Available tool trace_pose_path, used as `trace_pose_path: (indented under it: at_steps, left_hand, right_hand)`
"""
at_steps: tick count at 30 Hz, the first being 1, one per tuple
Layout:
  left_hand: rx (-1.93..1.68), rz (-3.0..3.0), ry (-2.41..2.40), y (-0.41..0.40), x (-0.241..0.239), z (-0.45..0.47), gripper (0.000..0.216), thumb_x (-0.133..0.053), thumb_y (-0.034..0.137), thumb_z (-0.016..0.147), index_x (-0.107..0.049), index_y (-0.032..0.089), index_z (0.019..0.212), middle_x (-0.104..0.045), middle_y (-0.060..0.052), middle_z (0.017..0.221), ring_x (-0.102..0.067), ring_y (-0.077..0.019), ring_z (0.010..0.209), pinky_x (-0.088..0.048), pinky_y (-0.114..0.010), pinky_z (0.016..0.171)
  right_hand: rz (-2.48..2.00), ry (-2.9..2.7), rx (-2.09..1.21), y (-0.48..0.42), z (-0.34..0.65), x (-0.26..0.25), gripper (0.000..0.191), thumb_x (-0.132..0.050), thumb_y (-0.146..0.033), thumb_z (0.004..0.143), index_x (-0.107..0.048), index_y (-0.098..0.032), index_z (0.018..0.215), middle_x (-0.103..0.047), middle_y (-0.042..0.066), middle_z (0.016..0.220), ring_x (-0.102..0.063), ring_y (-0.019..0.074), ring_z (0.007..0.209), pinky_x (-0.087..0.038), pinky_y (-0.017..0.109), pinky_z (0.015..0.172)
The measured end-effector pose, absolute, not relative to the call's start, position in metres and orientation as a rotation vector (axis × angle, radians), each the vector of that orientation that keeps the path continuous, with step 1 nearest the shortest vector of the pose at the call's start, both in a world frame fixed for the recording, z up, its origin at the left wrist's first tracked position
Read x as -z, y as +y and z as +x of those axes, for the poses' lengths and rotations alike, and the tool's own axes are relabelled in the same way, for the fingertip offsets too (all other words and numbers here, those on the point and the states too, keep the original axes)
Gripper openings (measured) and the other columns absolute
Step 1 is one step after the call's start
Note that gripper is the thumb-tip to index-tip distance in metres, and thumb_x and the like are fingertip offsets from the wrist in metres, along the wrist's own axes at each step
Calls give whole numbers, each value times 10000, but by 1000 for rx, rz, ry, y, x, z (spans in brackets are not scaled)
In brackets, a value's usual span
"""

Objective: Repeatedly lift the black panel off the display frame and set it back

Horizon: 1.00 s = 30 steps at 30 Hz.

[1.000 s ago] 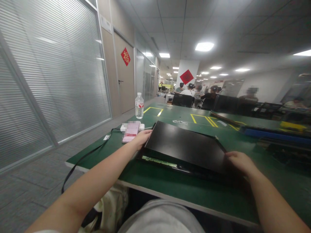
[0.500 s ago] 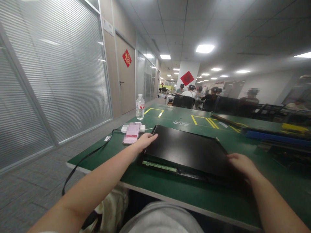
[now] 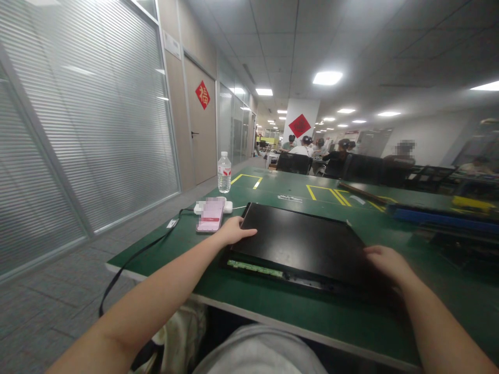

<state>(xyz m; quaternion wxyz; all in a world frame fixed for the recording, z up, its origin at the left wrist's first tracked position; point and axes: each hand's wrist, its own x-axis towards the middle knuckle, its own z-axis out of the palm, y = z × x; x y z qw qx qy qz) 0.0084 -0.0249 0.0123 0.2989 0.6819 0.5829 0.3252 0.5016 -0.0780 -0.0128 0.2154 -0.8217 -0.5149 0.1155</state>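
Note:
A flat black panel (image 3: 300, 241) lies on the green table (image 3: 273, 306), with a strip of green circuit board (image 3: 255, 267) showing along its near edge. My left hand (image 3: 234, 231) rests on the panel's left edge, thumb stretched over the top, fingers curled at the side. My right hand (image 3: 385, 262) lies on the panel's right near corner, its fingers curled over the edge.
A pink phone (image 3: 211, 216) and a white charger (image 3: 227, 206) lie left of the panel, with a black cable (image 3: 136, 254) running off the table edge. A water bottle (image 3: 224, 172) stands behind. Blue and yellow items (image 3: 440, 215) sit at right. Several people sit at desks beyond.
The raised left side of the panel has come down flat onto the table. My left hand moved up onto its left edge. My right hand stayed at the right corner.

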Motion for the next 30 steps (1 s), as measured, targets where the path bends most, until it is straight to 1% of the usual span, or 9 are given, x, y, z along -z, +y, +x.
trace_pose_path:
  at_steps: [5,11,15,19,21,24,26,28,30]
  left_hand:
    - [-895,1804,1540,-25,-12,9,461,-847,487,615,-720,174,929,-785,-97,956,-738,-300,865,-560,-327,721]
    - [-910,1800,1508,-23,-9,9,470,-835,490,611,-714,154,916,-775,-110,907,-732,-306,839,-543,-333,670]
    - [-923,1766,1491,-22,-8,9,457,-841,486,597,-711,160,890,-775,-103,876,-730,-302,820,-527,-322,629]
    - [-931,1745,1457,-22,-10,9,454,-845,485,585,-705,159,868,-775,-109,884,-730,-308,818,-526,-326,619]
    - [-937,1757,1440,-23,-11,8,450,-838,489,593,-700,157,862,-772,-114,882,-729,-315,822,-527,-334,624]
    - [-983,1785,1409,-23,-12,8,425,-836,483,599,-700,160,840,-771,-115,898,-728,-325,849,-537,-354,666]
    - [-1034,1790,1373,-23,-14,9,412,-844,464,597,-711,166,847,-772,-107,913,-725,-329,879,-549,-375,721]
    - [-1108,1777,1316,-23,-15,9,419,-864,436,582,-724,173,876,-774,-95,940,-720,-330,929,-554,-398,798]
    - [-1201,1744,1228,-22,-15,9,452,-891,407,557,-734,176,912,-773,-93,1005,-708,-330,1007,-543,-417,890]
  right_hand:
    - [-2262,-1422,-249,-75,504,19,211,-632,-221,671,-786,-244,813,-776,89,997,-706,309,976,-536,403,857]
    - [-2239,-1411,-275,-75,506,21,185,-642,-225,640,-774,-268,763,-779,58,906,-721,277,872,-551,379,794]
    - [-2250,-1403,-263,-76,503,18,192,-627,-233,653,-771,-257,779,-781,68,935,-717,286,901,-547,396,823]
    - [-2250,-1395,-256,-77,501,17,205,-616,-231,666,-765,-245,805,-776,81,950,-714,292,916,-545,400,838]
    - [-2246,-1391,-262,-77,501,17,231,-616,-234,672,-768,-234,847,-771,92,965,-713,294,920,-546,400,836]
    - [-2208,-1355,-282,-77,501,18,326,-627,-282,698,-763,-234,991,-768,86,933,-718,288,886,-554,400,819]
    - [-2182,-1312,-271,-76,501,19,399,-622,-334,734,-741,-228,1100,-764,91,908,-721,290,881,-556,404,819]
    - [-2179,-1275,-238,-76,500,18,439,-600,-384,776,-724,-202,1155,-763,124,965,-715,311,948,-550,415,852]
    - [-2183,-1264,-226,-76,500,16,423,-571,-415,809,-735,-179,1120,-750,159,1082,-689,336,1055,-530,430,917]
